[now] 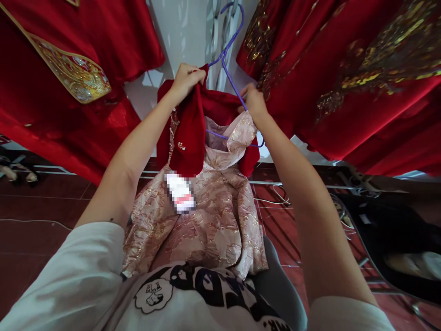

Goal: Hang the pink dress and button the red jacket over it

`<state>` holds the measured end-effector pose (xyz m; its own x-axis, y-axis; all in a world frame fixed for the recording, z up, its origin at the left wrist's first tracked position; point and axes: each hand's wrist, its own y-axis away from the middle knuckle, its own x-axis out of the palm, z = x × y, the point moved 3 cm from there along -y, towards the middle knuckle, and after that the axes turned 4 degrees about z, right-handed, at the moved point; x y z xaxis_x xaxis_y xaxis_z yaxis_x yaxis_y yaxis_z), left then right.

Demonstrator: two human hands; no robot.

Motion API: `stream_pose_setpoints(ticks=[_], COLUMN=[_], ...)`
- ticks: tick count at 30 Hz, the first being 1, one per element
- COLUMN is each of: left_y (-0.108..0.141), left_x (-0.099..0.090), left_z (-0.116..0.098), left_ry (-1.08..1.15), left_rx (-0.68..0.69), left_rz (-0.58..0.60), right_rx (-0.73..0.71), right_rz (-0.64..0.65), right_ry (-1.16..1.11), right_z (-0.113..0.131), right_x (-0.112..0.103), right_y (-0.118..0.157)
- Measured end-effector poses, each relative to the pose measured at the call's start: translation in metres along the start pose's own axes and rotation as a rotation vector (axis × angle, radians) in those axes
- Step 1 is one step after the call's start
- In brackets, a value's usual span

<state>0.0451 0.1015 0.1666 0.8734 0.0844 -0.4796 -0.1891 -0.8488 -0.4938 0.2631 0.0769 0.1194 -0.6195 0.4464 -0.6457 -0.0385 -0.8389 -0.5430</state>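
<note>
A left hand (pixel 187 80) closes on the raised edge of a red velvet layer (pixel 188 128), just beside the shoulder of a purple hanger (pixel 234 85), while a right hand (pixel 255 101) bends around the hanger's other arm, above the pale lining of a pink brocade dress (pixel 213 216). Motion blur and the angle hide the right fingertips, so whether they pinch the hanger, the cloth or nothing cannot be told. The dress hangs at the center, in front of a white T-shirt (pixel 179 308), the velvet lying over its upper part and the hanger's lower bar showing through the neck opening. The velvet looks soft and pliant, likely to drag against other cloth rather than slip; the brocade, crinkled with metallic thread, seems stiffer and fuller, perhaps light for its bulk but prone to snags. A beaded trim (pixel 173 131) and a small ornament (pixel 181 146) on the velvet front appear the most fragile spots. The surest holds would be the plain velvet at the shoulder and the hanger's neck, fingers clear of the beads and of the white tag (pixel 180 193) below. Red garments (pixel 361 92) with gold decoration hang on both sides.
</note>
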Motion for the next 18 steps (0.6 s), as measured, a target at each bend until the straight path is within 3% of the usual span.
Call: stream_pose_setpoints(ticks=[2,5,10,15,18], left_y=[0.001,0.0,0.004,0.012,0.015], left_x=[0.003,0.004,0.014,0.029,0.034], left_z=[-0.004,-0.005,-0.003,-0.006,-0.006], left_ry=[-0.017,-0.035,-0.074,-0.214,-0.344], left_rx=[-0.038,-0.082,-0.086,-0.058,-0.019], left_rz=[-0.025,-0.062,-0.109,-0.127,-0.178], right_rx=[0.149,0.193,0.227,0.182,0.324], right_rz=[-0.044,-0.104,-0.133,-0.165,-0.043], right_ry=[0.136,0.257,0.318,0.4,0.175], right_z=[0.002,0.0,-0.041,-0.048,-0.036], right_x=[-0.025,-0.063,-0.109,-0.137,-0.137], right_y=[0.008,0.021,0.043,0.073,0.086])
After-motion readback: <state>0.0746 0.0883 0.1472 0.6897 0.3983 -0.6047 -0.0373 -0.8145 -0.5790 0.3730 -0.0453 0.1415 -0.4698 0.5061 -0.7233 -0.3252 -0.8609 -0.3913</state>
